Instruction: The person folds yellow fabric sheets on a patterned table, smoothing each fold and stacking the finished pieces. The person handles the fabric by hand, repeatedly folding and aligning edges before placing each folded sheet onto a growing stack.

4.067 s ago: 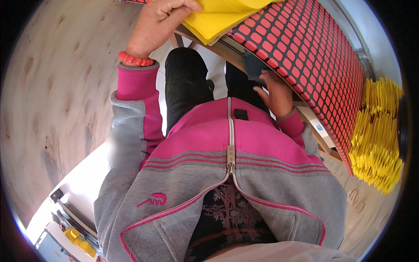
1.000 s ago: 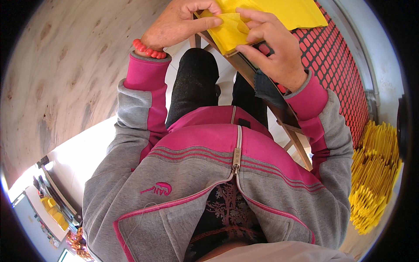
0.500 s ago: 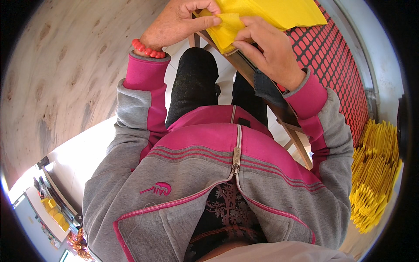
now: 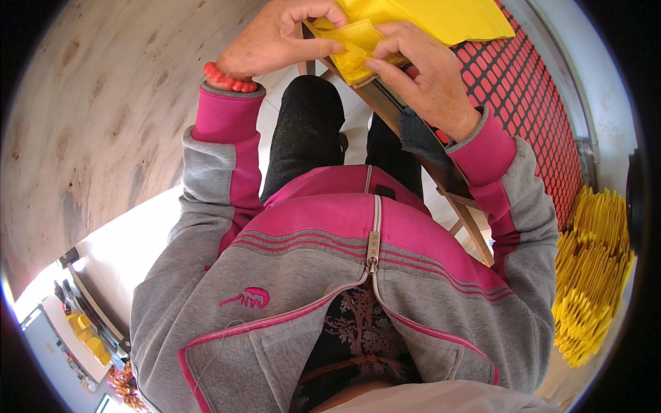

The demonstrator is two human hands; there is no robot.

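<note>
A bright yellow cloth piece [image 4: 358, 36] with a folded, stitched-looking edge lies at the top, at the end of a bench. My right hand [image 4: 430, 79] pinches its near corner between thumb and forefinger. To the left, my left hand [image 4: 275, 38] has its thumb and forefinger spread apart against the cloth, the thumb tip on the near fold. Its other fingers are partly hidden. A larger flat yellow sheet [image 4: 441, 17] lies just beyond, and I cannot tell whether it is the same piece.
A wooden board [image 4: 103, 131] fills the left side. Red-and-black gridded matting [image 4: 523, 103] covers the bench at right, above its wooden frame [image 4: 465, 224]. A tall pile of folded yellow pieces [image 4: 592, 275] stands at far right, by a pale wall [image 4: 609, 89].
My left thumb has slid down and away from the forefinger, off the folded edge. The edge now stands up more between my hands. My right hand keeps its pinch.
</note>
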